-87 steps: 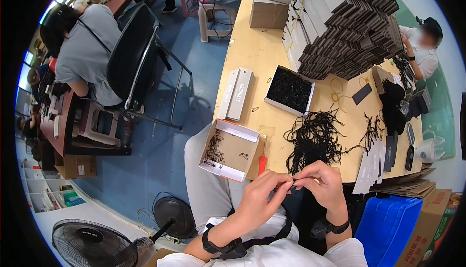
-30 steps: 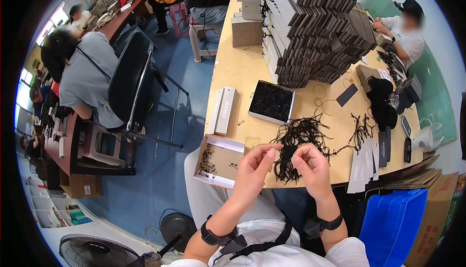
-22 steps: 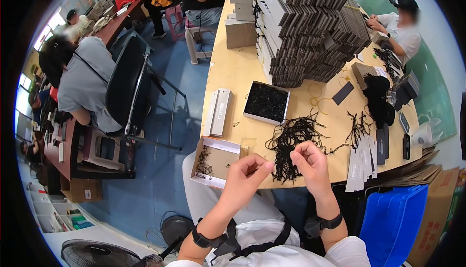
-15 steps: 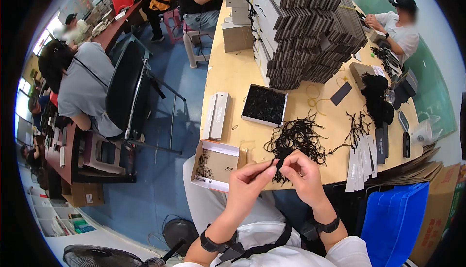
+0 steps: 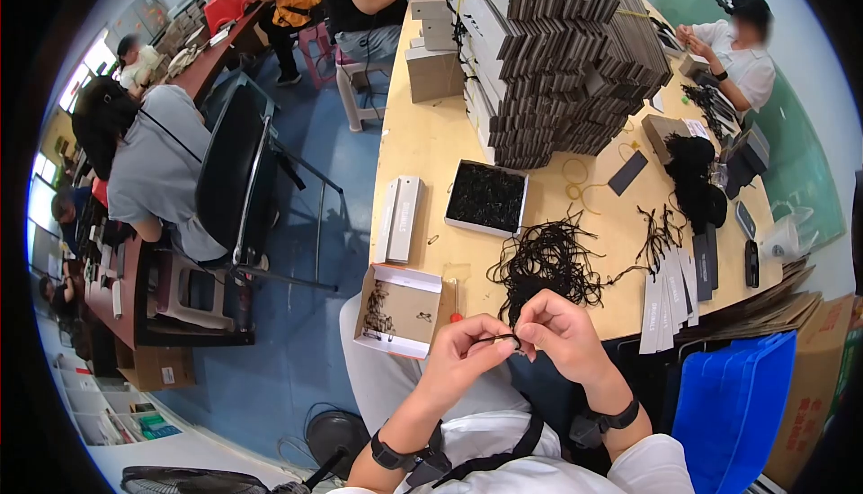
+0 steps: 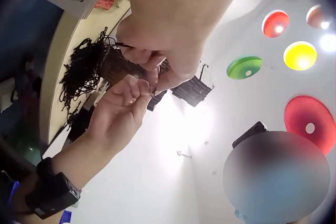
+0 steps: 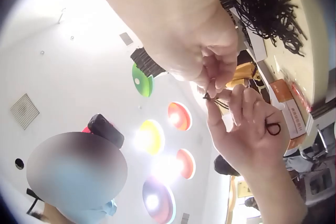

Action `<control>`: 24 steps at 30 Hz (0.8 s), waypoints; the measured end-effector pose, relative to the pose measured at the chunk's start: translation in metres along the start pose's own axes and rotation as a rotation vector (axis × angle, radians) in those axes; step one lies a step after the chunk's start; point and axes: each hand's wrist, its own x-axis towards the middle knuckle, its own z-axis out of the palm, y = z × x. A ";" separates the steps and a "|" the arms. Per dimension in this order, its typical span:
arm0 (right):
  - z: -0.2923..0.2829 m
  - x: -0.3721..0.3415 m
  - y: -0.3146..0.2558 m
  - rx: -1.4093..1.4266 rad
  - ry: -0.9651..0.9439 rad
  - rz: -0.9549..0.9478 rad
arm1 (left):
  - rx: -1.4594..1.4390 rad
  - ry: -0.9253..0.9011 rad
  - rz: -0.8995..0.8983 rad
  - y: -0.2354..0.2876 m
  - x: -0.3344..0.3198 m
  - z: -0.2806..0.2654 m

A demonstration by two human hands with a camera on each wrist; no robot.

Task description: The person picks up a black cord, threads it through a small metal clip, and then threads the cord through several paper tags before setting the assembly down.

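A short black cord (image 5: pixel 500 338) spans my two hands, which meet over my lap at the table's front edge. My left hand (image 5: pixel 463 350) grips it between thumb and fingers. My right hand (image 5: pixel 559 332) pinches its end, fingertips right at those of the left. In the right wrist view the cord (image 7: pixel 220 102) runs across the left fingers, and a small dark loop (image 7: pixel 273 129) shows against the left palm. Just beyond the hands lies a tangled pile of black cords (image 5: pixel 548 260).
An open box (image 5: pixel 431 321) of safety pins stands at the left front, a red-handled tool (image 5: pixel 456 316) beside it. Farther back are a box of black pieces (image 5: pixel 487 197) and tall stacks of grey cards (image 5: pixel 557 71). White tags (image 5: pixel 665 305) and a blue bin (image 5: pixel 733 404) are at right.
My hands separated over the cord pile, then came together again lower down, with the black cord now between them. The head view has shifted, so the table sits farther left.
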 end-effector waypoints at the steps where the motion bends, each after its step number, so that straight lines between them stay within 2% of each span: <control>1: 0.001 0.000 0.000 0.003 -0.005 0.026 | -0.056 -0.008 0.014 -0.002 0.000 -0.001; 2: 0.001 -0.001 0.000 0.005 -0.004 0.025 | -0.054 -0.008 0.013 -0.001 -0.001 -0.001; 4: 0.002 -0.001 0.002 -0.145 -0.033 -0.050 | -0.294 -0.062 -0.138 0.004 -0.003 -0.003; 8: 0.004 -0.002 0.000 -0.235 -0.069 -0.136 | -0.366 -0.092 -0.166 0.002 -0.006 -0.006; 10: 0.005 -0.003 -0.001 -0.427 -0.044 -0.260 | -0.336 -0.165 -0.135 0.001 -0.007 -0.009; 11: 0.005 -0.002 -0.002 -0.425 -0.046 -0.260 | -0.336 -0.162 -0.135 0.002 -0.008 -0.009; 13: 0.006 0.001 -0.004 -0.745 -0.036 -0.544 | -0.236 -0.169 -0.106 0.004 -0.011 -0.007; 14: 0.007 0.000 -0.004 -0.744 -0.037 -0.543 | -0.237 -0.167 -0.106 0.005 -0.012 -0.005; 17: 0.012 -0.001 -0.006 -0.910 -0.001 -0.637 | -0.133 -0.083 -0.053 0.009 -0.015 0.003; 19: 0.014 -0.002 -0.009 -1.014 0.042 -0.695 | -0.052 0.042 0.039 0.013 -0.016 0.010; 24: 0.018 -0.001 -0.012 -0.979 0.064 -0.733 | 0.035 0.121 0.104 0.013 -0.020 0.010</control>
